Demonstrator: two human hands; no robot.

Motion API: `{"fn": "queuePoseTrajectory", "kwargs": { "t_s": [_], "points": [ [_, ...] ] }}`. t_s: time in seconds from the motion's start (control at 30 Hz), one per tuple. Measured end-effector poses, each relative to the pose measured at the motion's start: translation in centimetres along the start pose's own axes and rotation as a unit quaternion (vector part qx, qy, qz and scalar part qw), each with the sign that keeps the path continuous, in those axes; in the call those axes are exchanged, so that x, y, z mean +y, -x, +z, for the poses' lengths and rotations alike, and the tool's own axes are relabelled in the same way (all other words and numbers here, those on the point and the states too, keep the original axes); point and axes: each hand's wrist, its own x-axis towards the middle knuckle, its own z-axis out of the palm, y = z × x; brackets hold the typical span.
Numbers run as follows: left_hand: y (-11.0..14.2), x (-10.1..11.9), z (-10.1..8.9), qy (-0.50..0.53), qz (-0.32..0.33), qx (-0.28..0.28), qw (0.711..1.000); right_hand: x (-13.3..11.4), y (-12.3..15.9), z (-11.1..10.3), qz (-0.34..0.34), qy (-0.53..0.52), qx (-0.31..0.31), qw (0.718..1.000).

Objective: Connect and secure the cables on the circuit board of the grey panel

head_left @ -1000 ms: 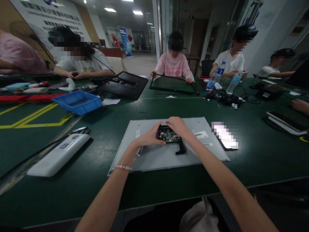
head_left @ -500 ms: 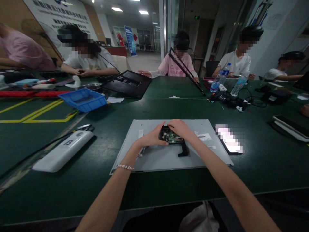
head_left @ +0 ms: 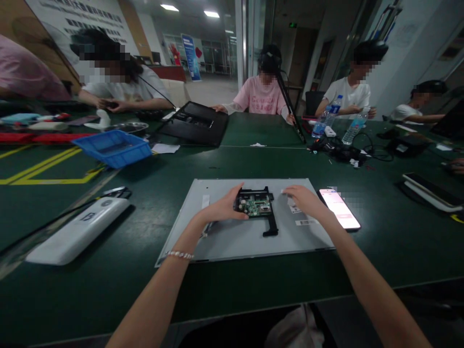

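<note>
A green circuit board (head_left: 255, 205) in a black bracket (head_left: 271, 227) lies over a grey flat panel (head_left: 232, 244). My left hand (head_left: 226, 205) grips the board's left end, index finger at the far edge and thumb at the near one. Apart from the board, my right hand (head_left: 302, 199) is over the panel's right part, near white labels (head_left: 295, 208). Its fingers are bent with the tips close together; a small pale spot shows at them, too small to name. Thin cables (head_left: 206, 231) lie on the panel beneath my left wrist.
A lit phone (head_left: 340, 209) lies at the panel's right edge. To the left are a white power bank (head_left: 81, 232) with a cable and a blue bin (head_left: 116, 150). Across the green table, a person touches a black screen cover (head_left: 195, 123); bottles (head_left: 355, 125) stand far right.
My right hand has left the board and moved right, over the labels. My left hand stays on the board. Across the table, a person's black frame has turned edge-on.
</note>
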Motion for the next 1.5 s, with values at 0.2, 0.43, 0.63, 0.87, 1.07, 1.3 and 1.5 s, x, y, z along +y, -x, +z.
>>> {"fn": "queuePoseTrajectory", "kwargs": {
  "t_s": [0.2,0.43,0.63,0.87,1.07,1.3,1.5],
  "points": [
    [-0.1,0.1,0.0,-0.004,-0.007,-0.006,1.000,-0.1,0.8,0.4,0.051,-0.062,0.015,0.997],
    [0.0,0.0,0.0,-0.002,-0.003,-0.008,1.000,-0.8,2.1,-0.3,0.106,-0.100,0.033,0.989],
    [-0.1,-0.3,0.0,-0.003,0.012,0.001,1.000,-0.7,1.9,0.0,0.128,-0.132,0.053,0.981],
    [-0.1,-0.5,0.1,-0.005,0.011,-0.002,1.000,1.1,1.8,0.6,0.170,-0.125,0.129,0.969],
    [-0.2,-0.4,0.1,-0.002,0.008,-0.006,1.000,1.9,2.1,0.3,0.145,-0.079,0.147,0.975],
    [-0.1,-0.3,0.1,0.002,0.014,0.005,1.000,-0.7,1.1,0.9,0.046,-0.060,0.104,0.992],
    [-0.1,-0.1,0.2,-0.003,0.012,0.007,1.000,-1.1,0.1,1.3,0.035,0.018,0.072,0.997]
  ]
}}
